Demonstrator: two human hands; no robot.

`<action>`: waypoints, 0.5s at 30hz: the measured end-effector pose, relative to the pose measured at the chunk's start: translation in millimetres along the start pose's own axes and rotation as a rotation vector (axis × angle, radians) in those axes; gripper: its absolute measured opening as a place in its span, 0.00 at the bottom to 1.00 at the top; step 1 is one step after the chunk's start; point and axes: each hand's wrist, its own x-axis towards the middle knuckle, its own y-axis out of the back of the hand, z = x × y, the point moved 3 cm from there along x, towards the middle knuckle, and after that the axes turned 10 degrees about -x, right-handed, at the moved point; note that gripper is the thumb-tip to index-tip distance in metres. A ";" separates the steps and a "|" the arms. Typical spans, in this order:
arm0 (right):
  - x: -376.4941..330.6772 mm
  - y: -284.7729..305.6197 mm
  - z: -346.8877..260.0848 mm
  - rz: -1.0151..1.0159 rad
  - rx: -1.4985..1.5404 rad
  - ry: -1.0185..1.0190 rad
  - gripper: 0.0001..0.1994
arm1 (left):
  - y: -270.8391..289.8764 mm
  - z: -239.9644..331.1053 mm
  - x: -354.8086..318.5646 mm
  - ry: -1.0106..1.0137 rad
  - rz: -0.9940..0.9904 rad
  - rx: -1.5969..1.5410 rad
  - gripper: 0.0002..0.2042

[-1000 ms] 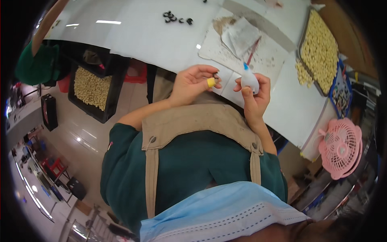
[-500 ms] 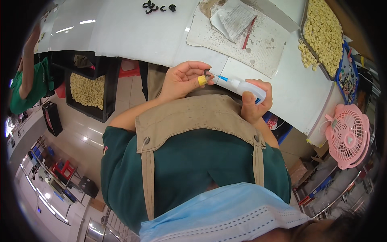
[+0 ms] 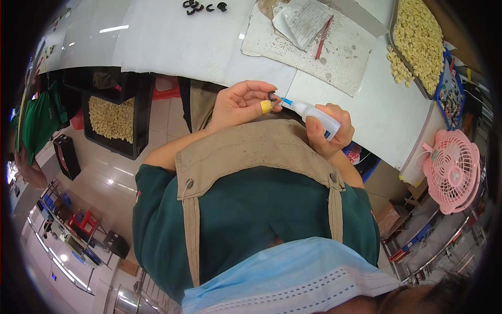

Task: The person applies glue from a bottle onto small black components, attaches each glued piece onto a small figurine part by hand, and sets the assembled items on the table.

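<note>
White squeeze bottle (image 3: pixel 319 114), blue nozzle, gripped in right hand (image 3: pixel 328 131), left hand (image 3: pixel 238 104) fingers pinching small black ring (image 3: pixel 272 96)

The right hand (image 3: pixel 328 131) is now tilting the small white glue bottle (image 3: pixel 314 113) sideways, its blue tip meeting the dark ring (image 3: pixel 272 96) pinched in the left hand (image 3: pixel 241 104), lower than before.

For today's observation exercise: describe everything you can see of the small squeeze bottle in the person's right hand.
The squeeze bottle is small, white and looks like soft plastic, with a thin blue nozzle. It lies almost level, nozzle pointing to the person's left. The right hand wraps its body, above the apron bib near the table edge. The nozzle tip meets a small dark ring pinched in the left hand.
</note>
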 end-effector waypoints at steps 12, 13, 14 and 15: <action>-1.8 -3.5 -2.7 0.011 -0.019 -0.006 0.13 | -0.3 1.5 -2.5 0.011 0.010 0.036 0.13; -2.0 -3.3 -2.4 0.011 -0.024 -0.013 0.13 | -0.5 1.1 -2.3 0.012 0.009 0.036 0.13; -2.0 -3.6 -2.3 0.009 -0.027 -0.009 0.13 | -0.4 1.0 -2.1 0.011 0.008 0.032 0.13; -2.2 -3.7 -2.5 0.009 -0.026 0.002 0.12 | -0.5 0.8 -2.1 0.010 0.008 0.027 0.13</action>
